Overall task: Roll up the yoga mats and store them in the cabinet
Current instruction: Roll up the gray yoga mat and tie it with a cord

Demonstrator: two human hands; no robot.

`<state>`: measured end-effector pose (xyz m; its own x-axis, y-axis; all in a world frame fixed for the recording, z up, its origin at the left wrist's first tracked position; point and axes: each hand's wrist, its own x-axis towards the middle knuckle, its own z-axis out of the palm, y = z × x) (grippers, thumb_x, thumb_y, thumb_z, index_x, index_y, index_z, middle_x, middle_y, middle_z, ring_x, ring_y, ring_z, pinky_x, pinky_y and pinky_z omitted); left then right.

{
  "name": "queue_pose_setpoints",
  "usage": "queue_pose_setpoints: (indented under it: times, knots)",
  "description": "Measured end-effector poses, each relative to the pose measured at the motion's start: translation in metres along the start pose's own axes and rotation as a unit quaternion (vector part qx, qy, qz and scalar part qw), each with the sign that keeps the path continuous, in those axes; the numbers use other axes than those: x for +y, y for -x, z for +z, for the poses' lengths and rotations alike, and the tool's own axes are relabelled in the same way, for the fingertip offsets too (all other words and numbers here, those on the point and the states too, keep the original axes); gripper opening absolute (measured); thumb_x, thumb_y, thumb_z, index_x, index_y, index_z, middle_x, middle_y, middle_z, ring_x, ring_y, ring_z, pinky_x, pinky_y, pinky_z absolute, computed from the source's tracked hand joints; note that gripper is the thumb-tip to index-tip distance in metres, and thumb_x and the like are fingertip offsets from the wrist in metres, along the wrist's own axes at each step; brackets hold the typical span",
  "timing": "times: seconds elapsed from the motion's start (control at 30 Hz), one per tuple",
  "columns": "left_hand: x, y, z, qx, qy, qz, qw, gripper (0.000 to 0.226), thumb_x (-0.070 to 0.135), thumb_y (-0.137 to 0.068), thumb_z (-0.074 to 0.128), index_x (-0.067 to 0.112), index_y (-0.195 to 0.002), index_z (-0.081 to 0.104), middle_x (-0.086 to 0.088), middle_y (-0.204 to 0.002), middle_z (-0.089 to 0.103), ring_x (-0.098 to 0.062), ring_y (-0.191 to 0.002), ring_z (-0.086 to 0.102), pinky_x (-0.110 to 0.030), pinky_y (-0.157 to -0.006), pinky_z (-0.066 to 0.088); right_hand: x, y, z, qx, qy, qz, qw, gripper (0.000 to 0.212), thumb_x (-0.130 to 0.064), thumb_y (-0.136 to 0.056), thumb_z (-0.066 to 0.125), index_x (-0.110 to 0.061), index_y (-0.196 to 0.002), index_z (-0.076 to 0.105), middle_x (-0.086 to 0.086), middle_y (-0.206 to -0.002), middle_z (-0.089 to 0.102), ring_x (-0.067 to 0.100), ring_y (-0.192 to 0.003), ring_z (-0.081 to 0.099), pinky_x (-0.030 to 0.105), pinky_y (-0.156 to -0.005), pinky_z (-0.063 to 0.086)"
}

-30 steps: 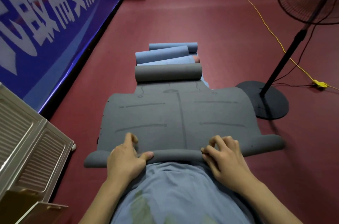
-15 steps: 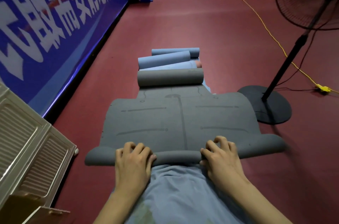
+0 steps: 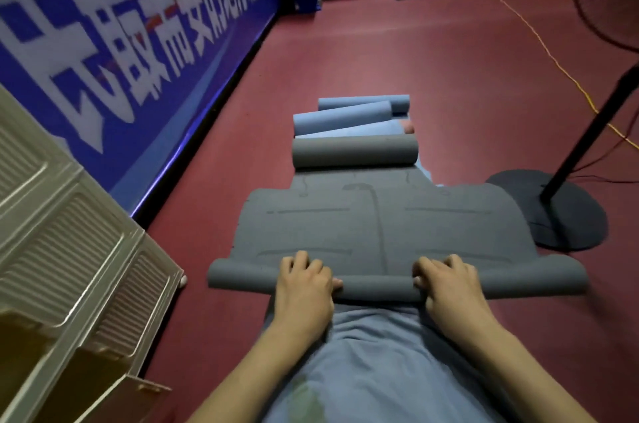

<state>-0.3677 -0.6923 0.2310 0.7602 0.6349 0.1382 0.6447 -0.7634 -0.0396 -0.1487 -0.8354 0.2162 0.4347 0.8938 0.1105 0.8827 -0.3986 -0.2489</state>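
Both hands grip the rolled near end of the grey mat (image 3: 380, 225): left hand (image 3: 304, 280) at 7 o'clock, right hand (image 3: 449, 280) at 5 o'clock, fingers curled over it.

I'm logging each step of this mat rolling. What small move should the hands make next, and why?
Probably push the roll another turn forward: both the left hand and right hand grip the started roll of the grey mat, most of which lies flat ahead.
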Motion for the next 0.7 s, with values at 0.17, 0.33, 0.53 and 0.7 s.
queue_pose_setpoints:
  times: [0.17, 0.33, 0.53, 0.7]
  knots:
    - [-0.008, -0.011, -0.01, -0.057, 0.007, -0.033, 0.998, 0.049, 0.042, -0.098, 0.034, 0.018, -0.084, 0.074, 0.0, -0.088, 0.075, -0.027, -0.093, 0.056, -0.039, -0.078, 0.029, -0.002, -0.012, -0.018, -0.04, 0.001, -0.029, 0.999, 0.011, -0.022, -0.101, 0.048, -0.024, -0.102, 0.059, 0.003, -0.09, 0.063, 0.029, -0.1, 0.055, 0.041, -0.084, 0.037]
    - [-0.006, 0.002, -0.023, -0.099, 0.009, -0.049, 0.994, 0.05, 0.049, -0.108, 0.033, 0.022, -0.11, 0.074, -0.002, -0.113, 0.073, -0.024, -0.117, 0.053, -0.038, -0.092, 0.034, 0.004, 0.012, -0.022, -0.039, -0.039, -0.074, 0.996, 0.013, -0.027, -0.1, 0.045, -0.026, -0.108, 0.054, -0.005, -0.088, 0.062, 0.023, -0.095, 0.058, 0.038, -0.076, 0.034]
    - [-0.004, 0.002, -0.021, -0.119, 0.058, -0.112, 0.985, 0.047, 0.061, -0.098, 0.05, 0.02, -0.085, 0.07, -0.007, -0.105, 0.074, -0.029, -0.113, 0.058, -0.037, -0.087, 0.04, 0.009, 0.037, -0.002, -0.008, -0.073, -0.074, 0.995, 0.023, -0.05, -0.098, 0.037, -0.031, -0.086, 0.042, -0.013, -0.078, 0.049, 0.021, -0.079, 0.049, 0.038, -0.071, 0.031]
    - [-0.005, -0.015, -0.026, -0.162, 0.098, -0.157, 0.969, 0.04, 0.063, -0.092, 0.059, 0.024, -0.083, 0.061, -0.003, -0.107, 0.073, -0.029, -0.11, 0.064, -0.035, -0.08, 0.039, 0.004, 0.026, -0.009, -0.021, -0.039, -0.088, 0.995, 0.044, -0.073, -0.075, 0.056, -0.031, -0.082, 0.045, -0.014, -0.087, 0.048, 0.018, -0.093, 0.044, 0.037, -0.075, 0.041]
